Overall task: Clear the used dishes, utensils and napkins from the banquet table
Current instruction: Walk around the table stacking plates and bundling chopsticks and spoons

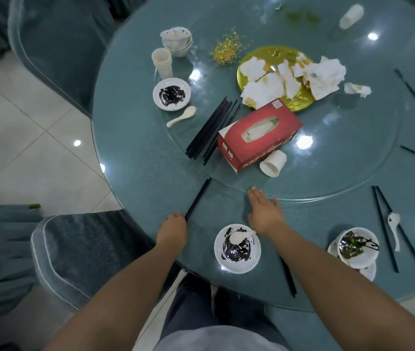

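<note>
The left hand is curled around the near end of a pair of black chopsticks at the table's edge — gathering them, I'd say, to join the bundle of chopsticks on the glass turntable. The right hand lies flat with its fingers straight, holding nothing, fingertips at the turntable's rim (probably to spin it closer). Just below it sits a sauce-smeared bowl with a spoon inside. Further off, a gold plate holds crumpled napkins — beside a red tissue box.
</note>
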`<action>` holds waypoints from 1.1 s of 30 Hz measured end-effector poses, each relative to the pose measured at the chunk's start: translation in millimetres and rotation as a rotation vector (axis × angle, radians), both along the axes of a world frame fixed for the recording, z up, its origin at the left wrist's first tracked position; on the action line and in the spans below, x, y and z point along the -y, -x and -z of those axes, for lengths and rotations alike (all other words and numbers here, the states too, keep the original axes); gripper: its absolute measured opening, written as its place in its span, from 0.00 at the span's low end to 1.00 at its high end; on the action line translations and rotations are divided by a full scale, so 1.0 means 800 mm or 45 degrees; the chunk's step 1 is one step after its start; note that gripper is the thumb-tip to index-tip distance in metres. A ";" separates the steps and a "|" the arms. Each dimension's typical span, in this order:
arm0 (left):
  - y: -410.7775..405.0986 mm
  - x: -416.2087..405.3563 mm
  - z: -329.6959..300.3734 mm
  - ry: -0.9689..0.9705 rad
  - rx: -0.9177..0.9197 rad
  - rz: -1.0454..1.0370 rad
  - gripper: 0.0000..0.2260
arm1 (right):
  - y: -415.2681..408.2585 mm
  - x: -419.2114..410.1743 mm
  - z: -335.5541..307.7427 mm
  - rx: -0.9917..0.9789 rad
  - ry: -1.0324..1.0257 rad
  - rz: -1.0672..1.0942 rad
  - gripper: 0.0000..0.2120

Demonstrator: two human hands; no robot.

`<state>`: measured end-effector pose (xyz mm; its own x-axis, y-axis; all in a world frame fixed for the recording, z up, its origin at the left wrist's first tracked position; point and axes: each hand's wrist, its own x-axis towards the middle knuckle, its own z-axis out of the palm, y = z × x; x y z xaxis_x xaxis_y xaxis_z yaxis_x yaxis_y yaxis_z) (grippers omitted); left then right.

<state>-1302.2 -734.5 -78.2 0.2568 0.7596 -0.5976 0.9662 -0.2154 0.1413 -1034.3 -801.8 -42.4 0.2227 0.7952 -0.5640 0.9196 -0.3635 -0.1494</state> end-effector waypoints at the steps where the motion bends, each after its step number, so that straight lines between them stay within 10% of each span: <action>1: 0.000 -0.002 -0.001 0.007 -0.006 -0.008 0.11 | -0.004 0.004 0.000 0.010 0.009 0.011 0.35; 33: -0.085 -0.034 -0.081 0.122 0.378 -0.055 0.03 | -0.086 0.038 -0.016 -0.007 0.153 0.194 0.35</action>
